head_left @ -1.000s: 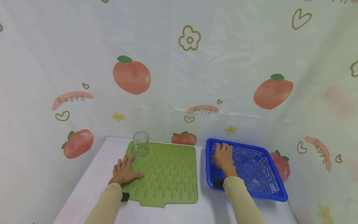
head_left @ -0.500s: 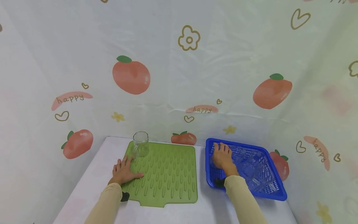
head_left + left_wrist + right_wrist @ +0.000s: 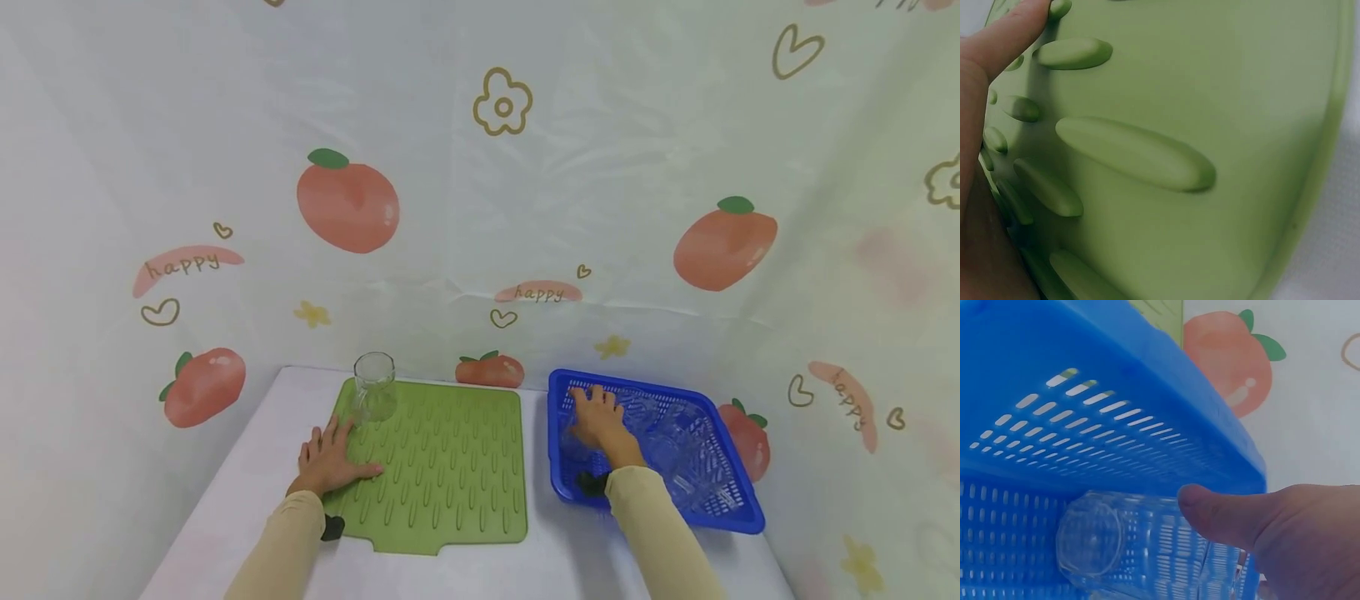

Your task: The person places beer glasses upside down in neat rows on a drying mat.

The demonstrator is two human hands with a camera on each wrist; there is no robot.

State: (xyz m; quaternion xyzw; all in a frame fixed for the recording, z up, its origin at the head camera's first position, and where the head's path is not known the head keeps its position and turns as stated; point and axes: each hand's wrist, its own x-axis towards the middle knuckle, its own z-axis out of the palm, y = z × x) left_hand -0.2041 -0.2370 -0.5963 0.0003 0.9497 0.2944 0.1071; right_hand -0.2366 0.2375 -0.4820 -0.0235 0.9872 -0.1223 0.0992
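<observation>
In the head view, a clear glass mug (image 3: 375, 398) stands upright on the far left corner of a green ridged mat (image 3: 450, 467). My left hand (image 3: 330, 462) rests with spread fingers on the mat's left edge, just in front of the mug. Inside a blue perforated basket (image 3: 557, 467), my right hand (image 3: 600, 421) is at the left side, around a clear glass cup. The right wrist view has this glass cup (image 3: 1141, 540) lying along the basket wall, with the thumb (image 3: 1229, 515) against it near one end. The other fingers are mostly hidden behind it.
Several more clear glasses (image 3: 678, 442) lie heaped in the basket's middle and right. Basket and mat sit side by side on a white-covered table (image 3: 540, 542), a narrow strip between them. A white curtain with fruit prints (image 3: 450, 208) hangs close behind.
The fingers of my right hand have spread and shifted slightly within the basket, its wrist turning a little. My left hand and the mug on the mat stay put.
</observation>
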